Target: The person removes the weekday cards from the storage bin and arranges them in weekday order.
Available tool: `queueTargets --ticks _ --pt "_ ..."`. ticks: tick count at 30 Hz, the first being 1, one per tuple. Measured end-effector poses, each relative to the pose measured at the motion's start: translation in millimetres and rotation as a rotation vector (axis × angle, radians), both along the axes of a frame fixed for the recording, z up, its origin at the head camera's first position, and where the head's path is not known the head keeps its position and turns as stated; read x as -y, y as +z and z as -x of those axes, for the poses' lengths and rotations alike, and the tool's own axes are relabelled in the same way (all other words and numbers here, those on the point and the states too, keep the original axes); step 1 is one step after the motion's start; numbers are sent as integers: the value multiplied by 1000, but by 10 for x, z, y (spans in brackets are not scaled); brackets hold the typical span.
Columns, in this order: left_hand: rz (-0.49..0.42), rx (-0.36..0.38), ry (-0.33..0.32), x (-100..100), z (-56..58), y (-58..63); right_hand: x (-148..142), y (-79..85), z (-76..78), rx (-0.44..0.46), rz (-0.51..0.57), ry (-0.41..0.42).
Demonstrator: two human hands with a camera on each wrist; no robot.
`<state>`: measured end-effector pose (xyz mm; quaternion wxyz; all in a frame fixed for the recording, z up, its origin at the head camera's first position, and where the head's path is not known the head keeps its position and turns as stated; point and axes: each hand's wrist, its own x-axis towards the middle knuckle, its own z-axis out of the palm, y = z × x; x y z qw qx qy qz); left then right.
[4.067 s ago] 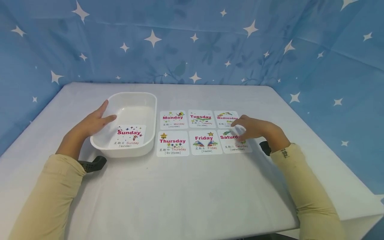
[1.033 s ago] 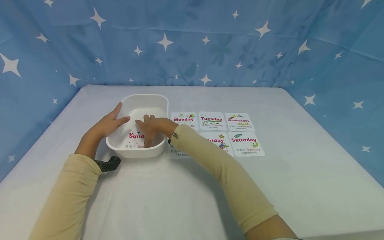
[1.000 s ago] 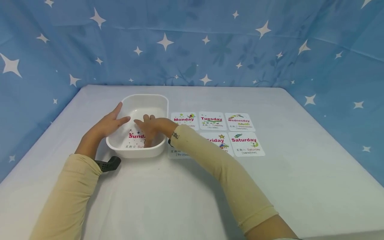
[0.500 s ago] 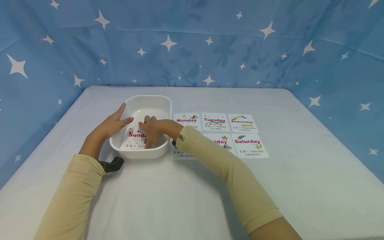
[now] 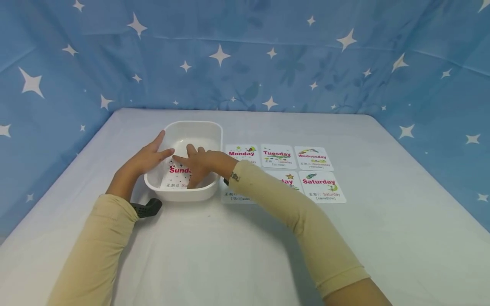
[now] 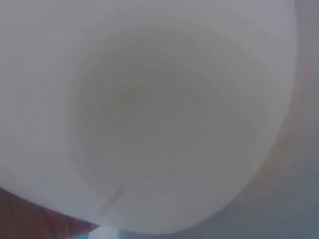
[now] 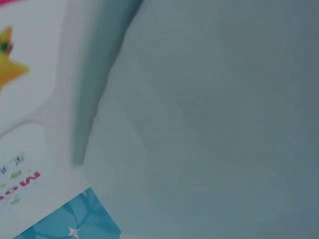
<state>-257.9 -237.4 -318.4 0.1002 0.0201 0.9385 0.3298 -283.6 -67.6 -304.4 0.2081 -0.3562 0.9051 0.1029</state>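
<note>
A white plastic basin [image 5: 190, 194] stands left of the middle of the table. My left hand [image 5: 144, 159] holds its left side, thumb over the rim and inside, the other fingers along the outer wall. On the basin's floor lies a white card printed "Sunday" [image 5: 173, 179]. My right hand [image 5: 204, 163] reaches into the basin over the card's right part, one finger stretched left along its upper edge, another digit pointing down. The hand hides the end of the printed word. The basin's pale wall [image 6: 164, 114] fills most of the left wrist view.
Right of the basin lie several weekday cards in two rows, with Tuesday [image 5: 278, 159], Wednesday [image 5: 314, 161] and Saturday [image 5: 322, 189] fully in sight. My right forearm [image 5: 291, 208] crosses above the Thursday [image 5: 237, 197] and Friday cards. Behind the table hangs a blue star-patterned curtain [image 5: 245, 72].
Earlier my right hand hovered over the Saturday card; now it is inside the basin. Over the last second its finger shifts slightly above the Sunday card. The left hand keeps its hold.
</note>
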Motion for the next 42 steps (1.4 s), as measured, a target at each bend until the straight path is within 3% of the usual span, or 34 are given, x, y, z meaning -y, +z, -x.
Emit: queueTargets --ticks 6,12,16,22,30,42 --pt "-15 13 6 -1 -3 22 -29 45 -1 5 -61 -22" --pt "-30 13 25 9 16 -13 -18 51 13 -55 -87 42" --pt "-31 16 25 -15 26 -36 -104 131 68 -152 -9 121" --pt "-30 22 25 -46 35 -8 -415 336 102 -256 117 93" --pt "-34 29 23 17 10 -4 -836 497 56 -238 320 50" --pt "-35 24 0 29 3 -2 -1456 395 -241 -217 353 44"
